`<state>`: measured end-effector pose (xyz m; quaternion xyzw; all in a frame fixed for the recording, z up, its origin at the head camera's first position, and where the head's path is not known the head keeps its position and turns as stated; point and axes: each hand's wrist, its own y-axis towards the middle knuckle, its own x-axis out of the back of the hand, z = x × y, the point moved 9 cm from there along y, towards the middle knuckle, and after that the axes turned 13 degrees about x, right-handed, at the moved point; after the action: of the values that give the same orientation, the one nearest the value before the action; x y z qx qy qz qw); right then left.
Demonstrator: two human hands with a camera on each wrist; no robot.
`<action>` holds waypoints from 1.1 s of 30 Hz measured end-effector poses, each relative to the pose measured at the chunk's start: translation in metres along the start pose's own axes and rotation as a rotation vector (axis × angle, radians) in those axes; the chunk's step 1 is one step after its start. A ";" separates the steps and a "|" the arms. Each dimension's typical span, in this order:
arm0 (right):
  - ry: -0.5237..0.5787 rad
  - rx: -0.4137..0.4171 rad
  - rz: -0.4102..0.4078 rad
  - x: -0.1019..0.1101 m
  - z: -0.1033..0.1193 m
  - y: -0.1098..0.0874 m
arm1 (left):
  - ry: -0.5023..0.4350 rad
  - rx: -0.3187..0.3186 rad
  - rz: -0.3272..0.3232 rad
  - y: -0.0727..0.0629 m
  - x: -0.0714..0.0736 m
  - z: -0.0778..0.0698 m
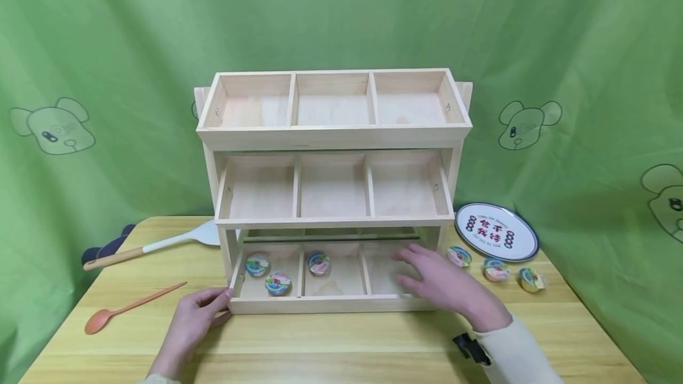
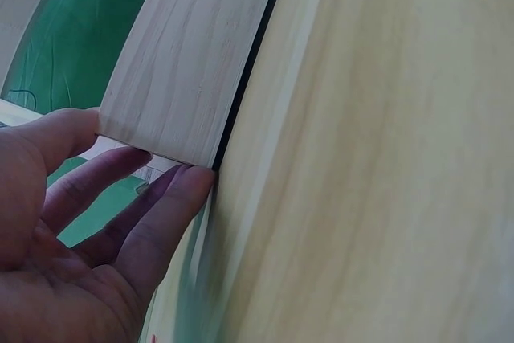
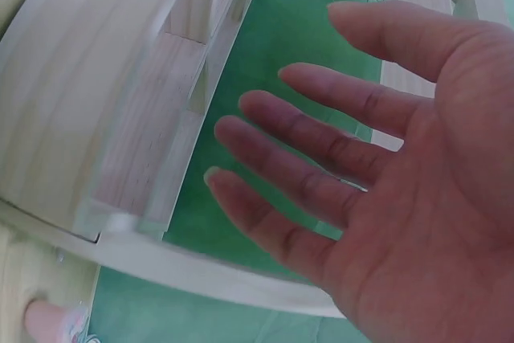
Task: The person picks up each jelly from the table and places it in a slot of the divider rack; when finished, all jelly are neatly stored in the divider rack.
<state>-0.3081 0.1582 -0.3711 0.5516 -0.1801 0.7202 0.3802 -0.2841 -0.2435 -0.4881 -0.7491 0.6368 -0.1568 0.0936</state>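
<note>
Wooden shelf [image 1: 334,223] stands mid-frame, looking stiff and fairly light; its smooth boards are probably best held at the end corners. At lower left, the left hand [image 1: 194,317] pinches the corner of the bottom tier [image 1: 331,304]; the right hand [image 1: 445,280], fingers spread, holds nothing at that tier's right compartment. Three jelly cups [image 1: 278,283] lie in the tier's other compartments; three more sit on the surface [image 1: 347,348] at right, near a plate [image 1: 496,250].

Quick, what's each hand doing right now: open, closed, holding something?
Left hand: closed, holding the wooden rack at its bottom tier's left front corner.
Right hand: open, fingers extended, holding nothing.
</note>
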 end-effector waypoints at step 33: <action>0.045 -0.079 -0.181 0.039 -0.056 -0.078 | 0.008 0.000 -0.010 0.003 0.002 0.001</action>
<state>-0.2910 0.2606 -0.3654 0.5340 -0.1492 0.6875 0.4689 -0.2858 -0.2457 -0.4900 -0.7516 0.6334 -0.1602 0.0904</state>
